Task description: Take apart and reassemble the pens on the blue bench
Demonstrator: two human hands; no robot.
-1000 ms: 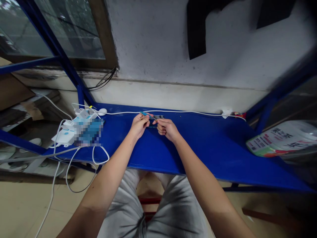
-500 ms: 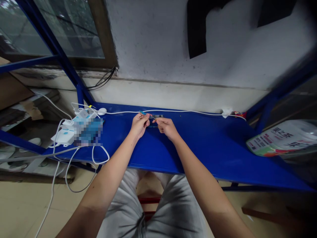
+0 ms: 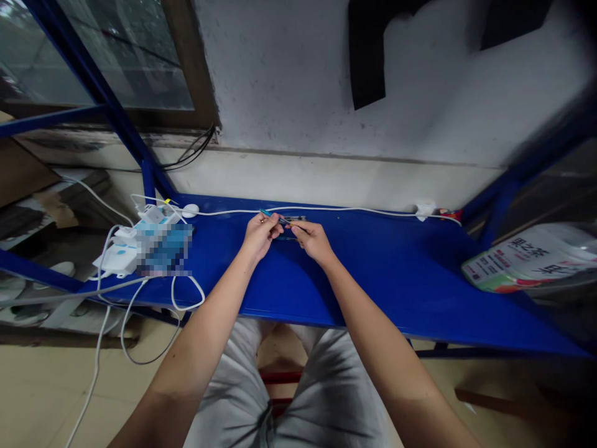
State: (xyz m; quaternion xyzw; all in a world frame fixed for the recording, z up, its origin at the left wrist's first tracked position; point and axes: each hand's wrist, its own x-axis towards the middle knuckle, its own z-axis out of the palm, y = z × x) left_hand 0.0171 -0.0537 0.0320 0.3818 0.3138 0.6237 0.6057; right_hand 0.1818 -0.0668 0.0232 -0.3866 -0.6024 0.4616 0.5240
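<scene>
Over the middle of the blue tabletop, my left hand [image 3: 261, 235] is closed around the teal end of a slim pen [image 3: 265, 213]. My right hand [image 3: 313, 239] pinches the other, dark and thin end between thumb and fingertips. The pen slants between the two hands, which are close together but apart. Just behind the fingers lie several slim pen-like pieces [image 3: 298, 218] on the table, partly covered by the hands. Another teal piece [image 3: 286, 237] shows in the gap between my hands. Fine details of the pen are too small to make out.
A white power strip [image 3: 119, 249] with plugs and cables sits at the left, beside a blurred-out phone-like object [image 3: 165, 249]. One white cable [image 3: 364, 210] runs along the back edge. A large labelled bottle [image 3: 527, 258] lies at the right, near a blue frame post [image 3: 501, 211].
Between my hands, a dark thin length of the pen now shows more clearly. My right fingers have closed more snugly round its end. The view has shifted slightly.
</scene>
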